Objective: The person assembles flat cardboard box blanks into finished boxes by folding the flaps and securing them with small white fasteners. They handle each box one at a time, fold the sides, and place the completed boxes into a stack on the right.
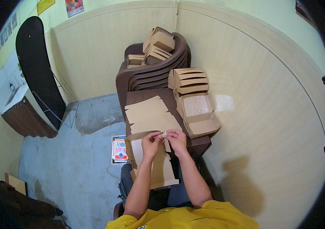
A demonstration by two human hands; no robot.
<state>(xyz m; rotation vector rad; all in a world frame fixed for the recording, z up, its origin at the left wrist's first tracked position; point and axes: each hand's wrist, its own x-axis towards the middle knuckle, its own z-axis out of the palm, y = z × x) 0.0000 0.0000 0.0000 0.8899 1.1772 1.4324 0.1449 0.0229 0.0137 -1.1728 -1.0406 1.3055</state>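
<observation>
Brown table (pixel 169 101) extends beyond the hands; on my remote feed, the left hand (pixel 151 145) and right hand (pixel 177 141) pinch a small pale piece (pixel 164 135) between them, the part-folded carton (pixel 162 171) running lengthwise bodyward beneath.

1. Coloured dark brown on the bare part of the desk (pixel 143 94).
2. Carries, on the left and middle, a flat tan cardboard sheet (pixel 151 116) with notched edges.
3. Carries also, along the right side near the wall, folded tan cardboard boxes (pixel 196 104), packed closely together at the far end.
</observation>
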